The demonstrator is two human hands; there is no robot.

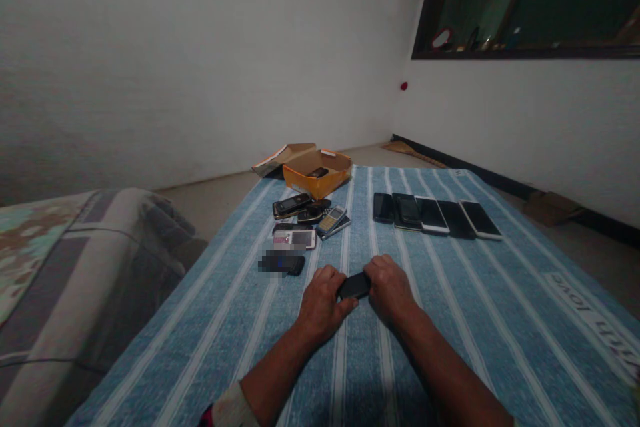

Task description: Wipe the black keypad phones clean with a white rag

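Left hand (324, 307), right hand (390, 290); black phone (354, 285) between

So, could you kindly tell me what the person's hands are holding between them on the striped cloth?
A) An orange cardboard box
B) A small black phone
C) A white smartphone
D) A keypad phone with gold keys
B: the left hand and the right hand hold the small black phone by its two ends, just above the blue striped cloth.
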